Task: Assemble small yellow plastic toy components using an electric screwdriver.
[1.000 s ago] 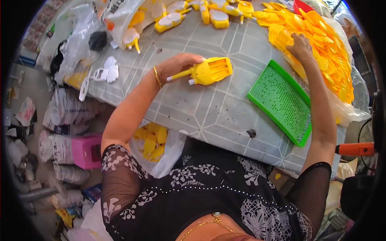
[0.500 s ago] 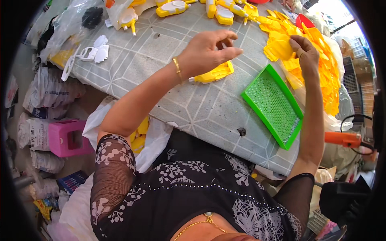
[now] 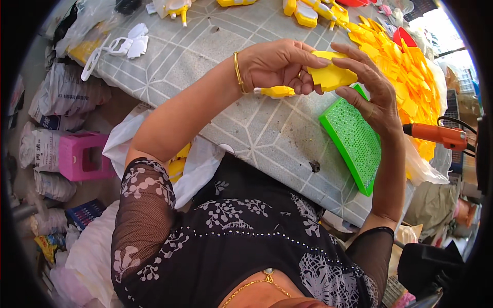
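Observation:
A flat yellow plastic shell (image 3: 333, 76) with a notched lower edge is raised above the table between both hands. My left hand (image 3: 280, 64) pinches its left side, thumb on top and fingers curled beneath. On the other side, my right hand (image 3: 371, 92) has its fingertips on the upper edge and its thumb near the lower right corner. Under my left hand a yellow part with a white tip (image 3: 277, 92) lies on the grey table (image 3: 246, 123), partly hidden. A green perforated tray (image 3: 349, 143) rests below my right hand and forearm, which cover some of it.
A big heap of yellow shells (image 3: 411, 82) spreads at the right. Assembled yellow-and-white pieces (image 3: 308, 15) lie at the far edge, white plastic parts (image 3: 123, 46) at the left. An orange electric screwdriver (image 3: 436, 134) hangs by the right edge. A pink stool (image 3: 84, 156) stands lower left.
My right hand has come from the yellow heap toward the middle, carrying a shell. My left hand, empty before, now grips that shell too. The view has shifted slightly.

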`<control>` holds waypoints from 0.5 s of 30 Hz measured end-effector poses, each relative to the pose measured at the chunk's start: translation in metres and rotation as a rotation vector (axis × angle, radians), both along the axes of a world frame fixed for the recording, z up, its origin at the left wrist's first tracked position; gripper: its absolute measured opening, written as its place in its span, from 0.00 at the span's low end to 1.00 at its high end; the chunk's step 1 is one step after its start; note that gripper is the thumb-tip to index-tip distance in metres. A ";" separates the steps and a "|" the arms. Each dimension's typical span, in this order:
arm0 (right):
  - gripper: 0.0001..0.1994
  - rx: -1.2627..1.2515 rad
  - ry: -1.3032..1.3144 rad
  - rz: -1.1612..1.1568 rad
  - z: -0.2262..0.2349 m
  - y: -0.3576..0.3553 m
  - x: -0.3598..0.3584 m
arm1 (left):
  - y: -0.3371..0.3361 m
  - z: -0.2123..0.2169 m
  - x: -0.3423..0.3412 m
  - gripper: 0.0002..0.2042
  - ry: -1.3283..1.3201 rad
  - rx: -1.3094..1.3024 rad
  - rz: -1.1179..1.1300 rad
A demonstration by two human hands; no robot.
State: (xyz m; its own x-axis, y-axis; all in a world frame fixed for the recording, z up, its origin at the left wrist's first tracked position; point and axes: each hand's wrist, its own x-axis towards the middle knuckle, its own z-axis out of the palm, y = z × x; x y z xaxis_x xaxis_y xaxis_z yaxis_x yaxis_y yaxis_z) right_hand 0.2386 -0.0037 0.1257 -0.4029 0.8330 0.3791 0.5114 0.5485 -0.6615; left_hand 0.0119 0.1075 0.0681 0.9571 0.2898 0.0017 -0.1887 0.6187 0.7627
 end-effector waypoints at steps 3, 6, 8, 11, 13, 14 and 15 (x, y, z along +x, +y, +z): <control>0.25 0.040 -0.088 -0.003 0.000 0.003 -0.005 | 0.000 0.003 -0.009 0.16 0.080 0.092 0.038; 0.26 0.008 -0.096 -0.067 -0.008 0.007 -0.007 | -0.007 0.008 -0.013 0.25 0.338 0.675 0.376; 0.26 -0.014 -0.091 -0.123 -0.017 0.008 -0.006 | -0.013 -0.009 -0.024 0.36 0.458 1.216 0.701; 0.27 -0.008 -0.097 -0.116 -0.035 0.013 -0.005 | -0.023 -0.047 -0.034 0.45 0.537 1.676 0.746; 0.28 0.030 -0.269 -0.055 -0.042 0.017 -0.010 | -0.031 -0.064 -0.036 0.45 0.549 1.789 0.737; 0.28 -0.017 -0.261 -0.061 -0.047 0.017 -0.014 | -0.030 -0.070 -0.037 0.45 0.555 1.783 0.736; 0.28 -0.022 -0.261 -0.059 -0.051 0.019 -0.015 | -0.029 -0.069 -0.036 0.44 0.508 1.696 0.719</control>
